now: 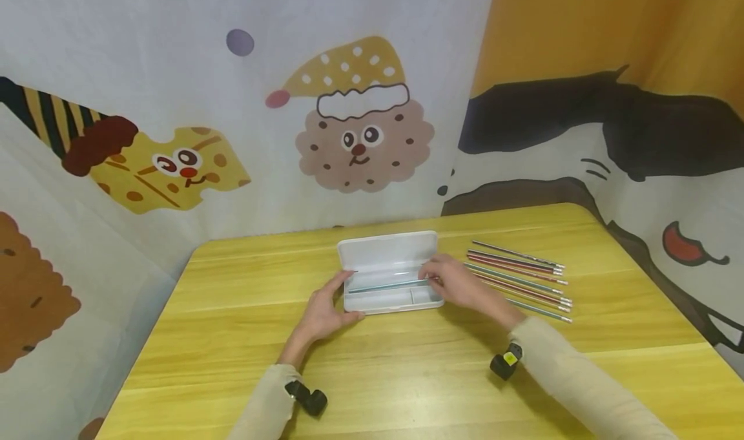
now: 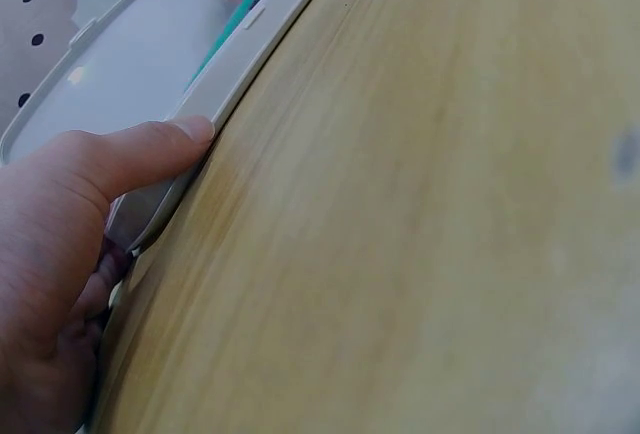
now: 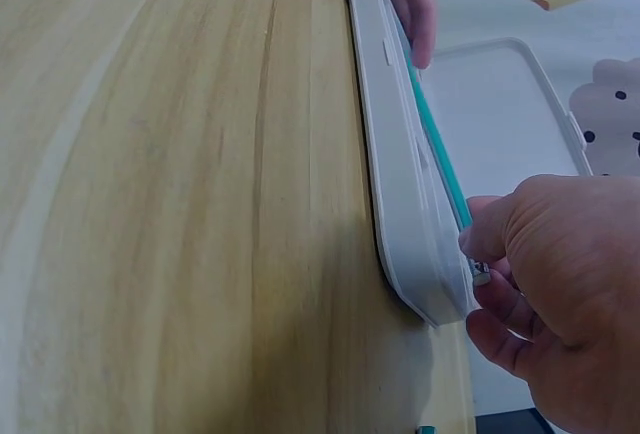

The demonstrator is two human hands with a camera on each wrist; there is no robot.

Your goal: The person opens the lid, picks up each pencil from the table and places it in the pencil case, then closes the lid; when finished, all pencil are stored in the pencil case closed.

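A white pencil case (image 1: pixel 380 301) lies on the table with its lid (image 1: pixel 388 249) raised at the back. My left hand (image 1: pixel 323 307) grips its left end, thumb at the front wall and fingers round toward the back. In the left wrist view, the thumb (image 2: pixel 160 154) presses on the front rim. My right hand (image 1: pixel 456 283) is over the case's right end and pinches a teal pencil (image 3: pixel 440 144) near its eraser end. The pencil extends lengthwise along the case, its other end toward my left hand. A small divider (image 1: pixel 411 296) stands in the front right compartment.
Several pencils in dark, red and teal colours (image 1: pixel 523 285) lie side by side right of the case, erasers to the right, partly behind my right forearm. The yellow wood-grain table (image 1: pixel 372 375) meets a curtain with cartoon prints (image 1: pixel 261 201) at the back.
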